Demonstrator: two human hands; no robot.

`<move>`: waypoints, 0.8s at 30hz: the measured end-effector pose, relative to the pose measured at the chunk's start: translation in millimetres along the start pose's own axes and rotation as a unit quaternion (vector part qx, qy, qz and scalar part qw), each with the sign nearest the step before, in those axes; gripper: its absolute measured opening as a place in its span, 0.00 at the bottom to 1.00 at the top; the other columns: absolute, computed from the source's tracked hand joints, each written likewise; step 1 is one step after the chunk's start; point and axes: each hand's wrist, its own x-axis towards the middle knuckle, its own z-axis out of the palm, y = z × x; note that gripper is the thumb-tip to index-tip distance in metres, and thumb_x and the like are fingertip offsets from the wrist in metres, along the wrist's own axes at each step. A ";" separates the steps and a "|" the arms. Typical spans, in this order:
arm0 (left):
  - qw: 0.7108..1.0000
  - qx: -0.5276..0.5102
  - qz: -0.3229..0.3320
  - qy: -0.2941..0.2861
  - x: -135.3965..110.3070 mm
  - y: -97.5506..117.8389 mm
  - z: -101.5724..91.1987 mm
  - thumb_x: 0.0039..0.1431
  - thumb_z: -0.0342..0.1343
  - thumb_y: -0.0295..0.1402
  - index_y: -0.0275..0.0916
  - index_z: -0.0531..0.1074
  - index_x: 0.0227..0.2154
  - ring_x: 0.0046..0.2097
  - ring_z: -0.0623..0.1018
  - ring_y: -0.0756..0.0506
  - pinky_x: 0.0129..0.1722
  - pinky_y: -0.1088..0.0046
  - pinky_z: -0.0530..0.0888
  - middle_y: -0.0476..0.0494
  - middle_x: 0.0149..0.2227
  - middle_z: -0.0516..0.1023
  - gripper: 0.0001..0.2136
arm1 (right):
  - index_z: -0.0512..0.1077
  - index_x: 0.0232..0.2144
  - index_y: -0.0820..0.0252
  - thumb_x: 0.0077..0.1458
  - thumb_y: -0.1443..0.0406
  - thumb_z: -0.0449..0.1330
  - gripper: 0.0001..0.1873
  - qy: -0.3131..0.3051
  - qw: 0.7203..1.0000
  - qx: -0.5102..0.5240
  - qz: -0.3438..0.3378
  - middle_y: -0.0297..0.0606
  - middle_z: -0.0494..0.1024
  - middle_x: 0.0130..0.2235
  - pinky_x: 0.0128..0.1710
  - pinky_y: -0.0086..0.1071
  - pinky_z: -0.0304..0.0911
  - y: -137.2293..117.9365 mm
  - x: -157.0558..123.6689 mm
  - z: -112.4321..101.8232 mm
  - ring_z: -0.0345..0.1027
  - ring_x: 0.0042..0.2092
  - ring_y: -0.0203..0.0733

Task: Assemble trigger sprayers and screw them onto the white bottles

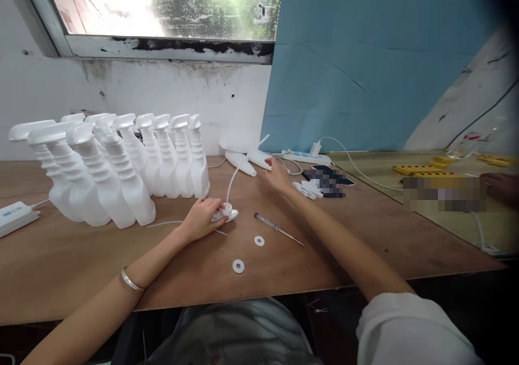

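Note:
My left hand rests on the wooden table, its fingers curled round a white spray-head cap with a thin dip tube rising from it. My right hand reaches further back and touches a white spray nozzle part lying by the blue board; whether its fingers have closed on it is unclear. Two white ring washers and a slim screwdriver lie between my arms.
Rows of white spray bottles stand at the left. A white power strip, small white parts and a phone lie at the back right. Another person's hand is at the far right by yellow parts. A white adapter sits at left.

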 end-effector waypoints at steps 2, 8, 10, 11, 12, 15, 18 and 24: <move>1.000 -0.005 0.002 -0.001 -0.1 -1.3 1.4 0.53 0.50 0.37 0.39 0.64 0.31 0.36 0.73 0.46 0.39 0.70 0.64 0.47 0.33 0.74 0.07 | 0.57 0.48 0.69 0.49 0.70 0.52 0.22 -0.023 0.997 -0.052 0.046 0.54 0.68 0.47 0.47 0.41 0.57 22.7 17.9 0.6 0.61 0.51 0.52; 1.000 -0.026 0.012 -0.002 -0.5 -2.9 2.7 0.52 0.51 0.35 0.40 0.64 0.32 0.38 0.73 0.46 0.40 0.70 0.64 0.48 0.34 0.74 0.07 | 0.56 0.50 0.72 0.48 0.67 0.55 0.27 -0.069 0.984 -0.122 0.111 0.61 0.62 0.51 0.49 0.45 0.53 65.6 45.6 8.9 0.55 0.55 0.57; 0.999 -0.031 0.013 -0.005 -0.4 -2.9 2.0 0.52 0.51 0.35 0.39 0.64 0.32 0.39 0.73 0.47 0.40 0.70 0.64 0.48 0.34 0.74 0.07 | 0.55 0.51 0.71 0.49 0.64 0.56 0.28 -0.089 0.981 -0.128 0.111 0.61 0.62 0.52 0.50 0.47 0.52 70.4 51.0 12.4 0.55 0.55 0.57; 0.999 -0.032 0.013 -0.008 -0.2 -2.9 1.6 0.51 0.51 0.35 0.39 0.64 0.32 0.39 0.73 0.47 0.40 0.70 0.64 0.48 0.35 0.74 0.07 | 0.56 0.51 0.71 0.49 0.63 0.57 0.29 -0.097 0.981 -0.129 0.106 0.61 0.62 0.52 0.50 0.47 0.51 71.1 53.0 14.1 0.55 0.55 0.57; 0.999 -0.032 0.013 -0.010 -0.1 -2.8 1.2 0.51 0.51 0.35 0.39 0.64 0.32 0.39 0.73 0.47 0.40 0.70 0.64 0.48 0.35 0.74 0.07 | 0.56 0.51 0.71 0.48 0.64 0.58 0.29 -0.102 0.982 -0.128 0.098 0.61 0.62 0.52 0.51 0.47 0.50 70.8 54.3 15.5 0.54 0.55 0.57; 0.999 -0.032 0.014 -0.013 -0.1 -1.9 -0.1 0.52 0.51 0.35 0.39 0.63 0.32 0.39 0.73 0.47 0.40 0.70 0.64 0.47 0.35 0.74 0.06 | 0.60 0.48 0.73 0.46 0.66 0.60 0.27 -0.110 0.985 -0.113 0.067 0.61 0.63 0.51 0.53 0.46 0.48 65.2 53.9 18.0 0.53 0.56 0.57; 0.999 -0.028 0.019 -0.014 -0.5 0.0 -1.7 0.53 0.50 0.35 0.40 0.63 0.31 0.39 0.73 0.46 0.40 0.70 0.64 0.47 0.35 0.74 0.06 | 0.62 0.45 0.75 0.47 0.65 0.59 0.24 -0.100 0.990 -0.082 0.055 0.63 0.64 0.50 0.52 0.45 0.49 57.7 48.5 14.8 0.54 0.55 0.57; 0.999 -0.028 0.020 -0.014 -0.4 0.9 -2.1 0.53 0.50 0.35 0.39 0.64 0.31 0.38 0.73 0.46 0.40 0.69 0.64 0.48 0.34 0.74 0.06 | 0.67 0.34 0.73 0.55 0.57 0.50 0.19 -0.033 0.995 0.043 0.089 0.62 0.71 0.39 0.44 0.42 0.58 44.6 42.1 -12.3 0.65 0.47 0.55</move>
